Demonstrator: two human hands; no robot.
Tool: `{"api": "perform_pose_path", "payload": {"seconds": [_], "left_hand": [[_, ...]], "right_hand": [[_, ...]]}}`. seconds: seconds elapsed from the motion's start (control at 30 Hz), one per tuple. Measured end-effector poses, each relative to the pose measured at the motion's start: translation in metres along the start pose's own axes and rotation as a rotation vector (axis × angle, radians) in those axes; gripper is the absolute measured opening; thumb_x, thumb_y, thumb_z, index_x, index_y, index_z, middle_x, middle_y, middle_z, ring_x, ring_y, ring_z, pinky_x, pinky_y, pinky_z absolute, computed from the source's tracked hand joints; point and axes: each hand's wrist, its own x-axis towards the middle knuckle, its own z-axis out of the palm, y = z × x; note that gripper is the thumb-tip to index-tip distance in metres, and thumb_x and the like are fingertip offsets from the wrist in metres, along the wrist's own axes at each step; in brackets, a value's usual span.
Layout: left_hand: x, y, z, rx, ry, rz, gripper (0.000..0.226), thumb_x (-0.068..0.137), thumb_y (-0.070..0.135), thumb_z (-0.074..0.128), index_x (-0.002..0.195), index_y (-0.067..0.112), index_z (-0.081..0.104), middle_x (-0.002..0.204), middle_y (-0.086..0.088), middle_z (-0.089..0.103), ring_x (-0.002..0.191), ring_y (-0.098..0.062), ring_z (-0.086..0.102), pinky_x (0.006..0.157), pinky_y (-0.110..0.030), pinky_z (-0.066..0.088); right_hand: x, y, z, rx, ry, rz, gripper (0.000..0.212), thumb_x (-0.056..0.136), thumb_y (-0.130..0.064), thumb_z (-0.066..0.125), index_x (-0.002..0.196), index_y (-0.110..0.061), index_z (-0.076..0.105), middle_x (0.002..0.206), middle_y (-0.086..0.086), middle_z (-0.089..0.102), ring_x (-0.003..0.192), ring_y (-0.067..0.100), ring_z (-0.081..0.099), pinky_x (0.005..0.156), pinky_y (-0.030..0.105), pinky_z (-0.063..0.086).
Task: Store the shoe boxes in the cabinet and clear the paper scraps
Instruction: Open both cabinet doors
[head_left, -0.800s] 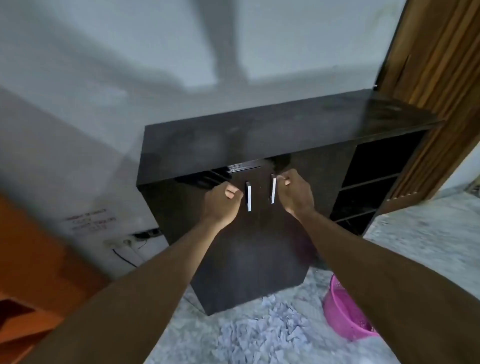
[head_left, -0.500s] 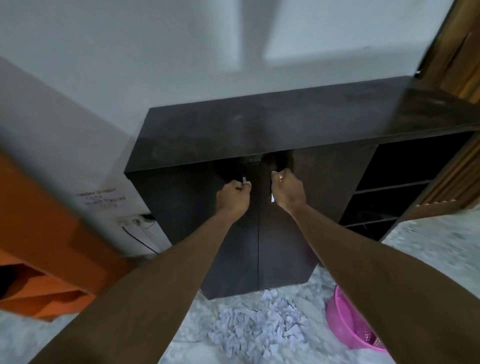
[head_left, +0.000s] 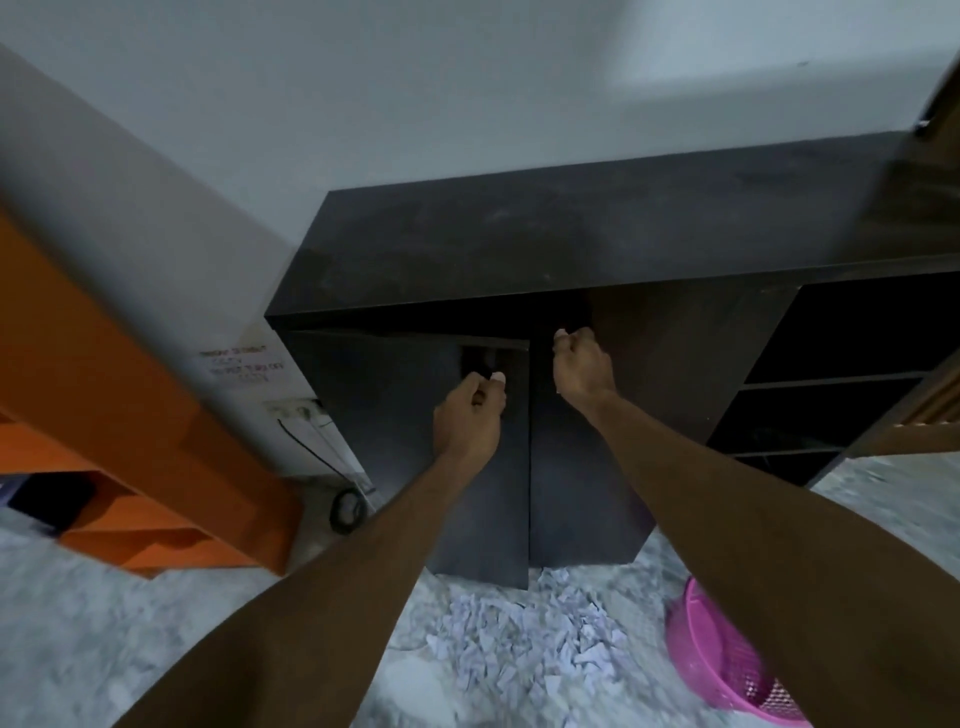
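Observation:
A dark cabinet (head_left: 571, 244) stands against the wall with two doors in front of me. My left hand (head_left: 470, 410) is closed on the handle of the left door (head_left: 395, 441), which stands pulled out a little. My right hand (head_left: 582, 369) is closed on the handle of the right door (head_left: 576, 499), also slightly out. Both handles are hidden by my fingers. A pile of white paper scraps (head_left: 524, 639) lies on the floor just below the doors. No shoe box is in view.
A pink plastic basket (head_left: 722, 660) sits on the marble floor at the lower right. Open dark shelves (head_left: 831, 384) fill the cabinet's right side. An orange shelf unit (head_left: 114, 426) leans at the left. A black cable (head_left: 345, 506) lies by the wall.
Both hands stayed on the door handles while the doors swung outward a little. The view has tilted down and moved closer to the cabinet.

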Motion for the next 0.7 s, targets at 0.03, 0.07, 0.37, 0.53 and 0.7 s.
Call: {"api": "perform_pose_path", "payload": {"seconds": [0.03, 0.07, 0.37, 0.53, 0.7], "left_hand": [[-0.007, -0.002, -0.001, -0.015, 0.007, 0.0, 0.045, 0.104, 0.042, 0.049, 0.082, 0.006, 0.064, 0.078, 0.007, 0.068, 0.068, -0.003, 0.06, 0.056, -0.003, 0.039], [-0.014, -0.005, -0.002, -0.04, 0.017, 0.001, 0.046, 0.104, 0.043, 0.049, 0.081, 0.005, 0.063, 0.075, 0.007, 0.067, 0.064, -0.003, 0.058, 0.056, -0.006, 0.039], [-0.09, -0.05, -0.036, -0.287, 0.014, 0.148, 0.03, 0.108, 0.028, 0.046, 0.089, 0.016, 0.067, 0.071, -0.002, 0.055, 0.066, -0.004, 0.05, 0.063, -0.016, 0.04], [-0.105, -0.075, -0.069, -0.373, -0.041, 0.16, 0.045, 0.095, 0.054, 0.047, 0.104, 0.016, 0.071, 0.092, -0.026, 0.065, 0.085, -0.018, 0.058, 0.079, -0.031, 0.045], [-0.108, -0.082, -0.096, -0.353, -0.128, 0.108, 0.028, 0.102, 0.042, 0.05, 0.092, 0.022, 0.066, 0.076, 0.005, 0.059, 0.075, -0.011, 0.053, 0.077, -0.033, 0.041]], "right_hand": [[0.0, 0.0, -0.001, -0.006, 0.0, 0.0, 0.045, 0.111, -0.038, 0.033, 0.128, -0.001, 0.052, 0.126, 0.023, 0.062, 0.113, 0.042, 0.062, 0.096, 0.056, 0.053], [0.0, 0.0, -0.001, -0.011, -0.002, -0.003, 0.046, 0.111, -0.038, 0.033, 0.128, 0.0, 0.052, 0.127, 0.023, 0.062, 0.114, 0.042, 0.062, 0.096, 0.056, 0.053], [-0.002, 0.001, -0.005, -0.029, -0.036, -0.002, 0.045, 0.111, -0.039, 0.032, 0.126, -0.002, 0.052, 0.127, 0.021, 0.064, 0.117, 0.041, 0.06, 0.087, 0.038, 0.045], [-0.029, 0.004, -0.007, -0.06, 0.026, 0.017, 0.043, 0.11, -0.037, 0.032, 0.122, -0.002, 0.054, 0.123, 0.022, 0.068, 0.117, 0.042, 0.061, 0.088, 0.041, 0.043], [-0.07, 0.027, -0.011, -0.023, 0.104, 0.045, 0.059, 0.085, -0.056, 0.026, 0.107, -0.011, 0.057, 0.112, 0.017, 0.073, 0.107, 0.041, 0.068, 0.097, 0.051, 0.051]]}}
